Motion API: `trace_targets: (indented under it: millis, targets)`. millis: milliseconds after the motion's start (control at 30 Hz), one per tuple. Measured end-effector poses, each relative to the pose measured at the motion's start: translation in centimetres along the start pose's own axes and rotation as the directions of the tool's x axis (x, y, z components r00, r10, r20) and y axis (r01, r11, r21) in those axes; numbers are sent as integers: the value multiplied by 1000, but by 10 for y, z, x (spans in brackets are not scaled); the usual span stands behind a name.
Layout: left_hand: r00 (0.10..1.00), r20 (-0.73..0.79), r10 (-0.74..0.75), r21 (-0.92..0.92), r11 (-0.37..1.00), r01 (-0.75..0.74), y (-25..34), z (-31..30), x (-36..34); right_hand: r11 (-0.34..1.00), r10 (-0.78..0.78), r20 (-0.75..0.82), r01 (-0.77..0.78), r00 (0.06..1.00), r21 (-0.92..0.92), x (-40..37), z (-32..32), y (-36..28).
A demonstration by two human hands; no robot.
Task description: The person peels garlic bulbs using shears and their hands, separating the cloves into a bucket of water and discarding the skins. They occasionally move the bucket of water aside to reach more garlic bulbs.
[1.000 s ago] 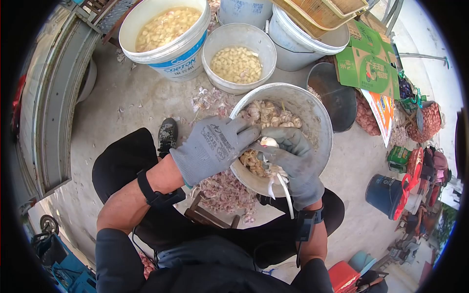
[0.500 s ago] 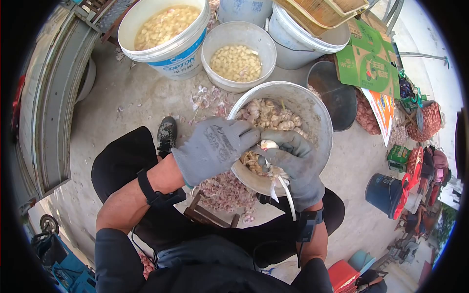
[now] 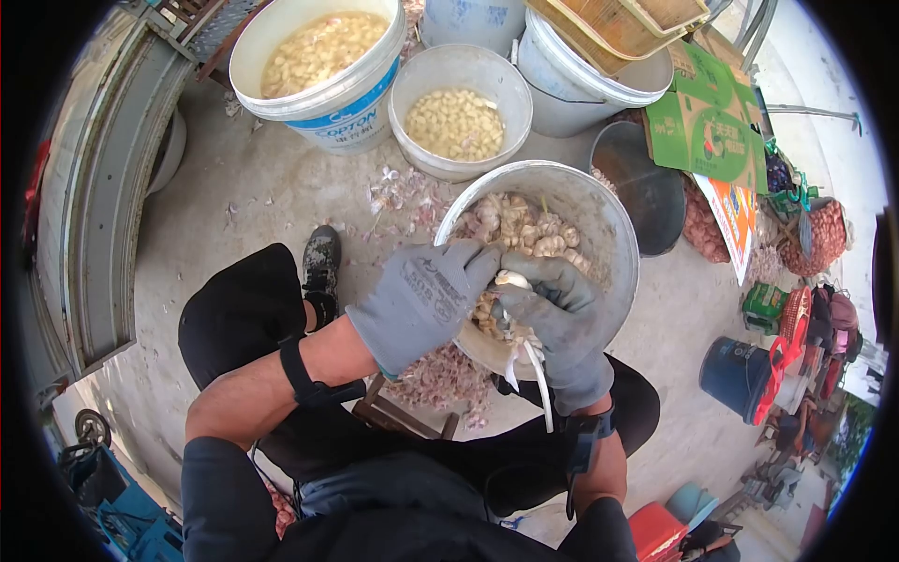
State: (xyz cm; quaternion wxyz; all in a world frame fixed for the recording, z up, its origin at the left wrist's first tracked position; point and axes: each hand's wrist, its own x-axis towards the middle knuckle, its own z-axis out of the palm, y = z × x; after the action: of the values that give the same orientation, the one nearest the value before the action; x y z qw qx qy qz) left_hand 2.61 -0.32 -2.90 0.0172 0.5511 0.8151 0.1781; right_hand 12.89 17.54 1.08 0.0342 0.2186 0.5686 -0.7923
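Note:
Both my hands wear grey gloves and meet over a metal bucket (image 3: 613, 234) of unpeeled garlic. My right hand (image 3: 560, 323) is closed around a white garlic clove (image 3: 512, 278), with a white-handled tool (image 3: 536, 379) hanging down from its palm. My left hand (image 3: 426, 300) pinches the same clove from the left with its fingertips. Garlic bulbs (image 3: 524, 229) fill the far half of the bucket.
A small pail of peeled cloves (image 3: 458, 122) and a white bucket of cloves in water (image 3: 318, 51) stand ahead on the concrete. Garlic skins (image 3: 440, 375) lie under a wooden stool (image 3: 398, 417). Green cardboard box (image 3: 707, 126), dark bucket (image 3: 646, 187) and red mesh sacks (image 3: 824, 229) sit to the right.
Both hands have shifted slightly toward me and to the right, still working the clove. My left forearm has swung inward.

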Motion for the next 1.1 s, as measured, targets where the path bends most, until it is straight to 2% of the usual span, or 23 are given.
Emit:
trace_targets:
  millis: [67, 133, 167, 233, 267, 333, 367, 433, 533, 600, 633, 667, 700, 733, 767, 800, 833, 867, 967, 1100]
  targets:
    - [999, -16, -42, -31, 999, 41, 3, 5, 1, 999, -4, -41, 6, 999, 54, -1, 4, 1]
    - [990, -54, -131, -191, 975, 118, 4, 6, 2, 997, 17, -51, -13, 999, 80, -2, 5, -1]
    - [990, -56, -129, -189, 975, 117, 5, 5, 4, 994, 41, -60, -35, 997, 107, -2, 5, -1]
    - [948, 18, -317, -419, 859, 295, 7, 1, 6, 996, 19, -36, -16, 999, 82, -1, 3, 0]
    - [949, 19, -315, -419, 859, 294, 7, -2, 9, 998, 1, -11, -1, 1000, 58, -1, 2, 1]
    - [897, 88, -433, -684, 628, 371, 4, -8, 14, 998, 8, -24, -7, 1000, 66, -2, 2, 1]
    - [897, 88, -432, -684, 629, 370, 3, -9, 13, 997, 14, -36, -12, 999, 73, -2, 2, 1]
    - [925, -75, -373, -694, 685, 220, 2, -13, 13, 998, -16, -59, 19, 998, 54, -2, -1, 3]
    - [946, 2, -324, -693, 681, 235, 5, -36, 16, 998, -60, -93, 61, 994, 0, -2, -2, 3]
    - [950, -37, -309, -674, 710, 205, 4, -27, 17, 997, -70, -98, 67, 993, -34, -2, -3, 7]
    - [954, -78, -291, -654, 737, 171, 3, -26, 18, 952, -216, -72, 194, 974, -237, 0, -5, 14]
    - [953, -77, -293, -653, 737, 174, 2, -27, 19, 850, -350, -17, 311, 936, -426, 1, -7, 19]
    - [914, 140, -382, -727, 587, 357, 3, -37, 23, 851, -349, -16, 309, 937, -425, 1, -9, 23]
    - [831, 359, -425, -741, 412, 530, 4, -42, 26, 850, -331, -1, 298, 944, -433, 0, -10, 26]
    - [830, 359, -426, -741, 412, 531, 4, -42, 25, 849, -315, 15, 289, 949, -442, 0, -11, 27]
    - [767, 434, -472, -759, 267, 594, 3, -40, 24, 849, -315, 16, 289, 949, -442, -1, -8, 23]
    - [698, 512, -501, -760, 116, 640, 2, -38, 23, 937, -226, -12, 214, 974, -276, -3, -2, 13]
    - [702, 511, -497, -762, 117, 637, 1, -35, 21, 986, -132, -26, 129, 991, -102, -4, 1, 8]
    - [679, 457, -575, -818, 30, 575, -1, -30, 18, 990, -135, -81, 131, 988, -47, -4, 3, 6]
    - [709, 489, -507, -787, 94, 610, 1, -30, 15, 967, -233, -123, 216, 965, -135, 1, 1, 18]
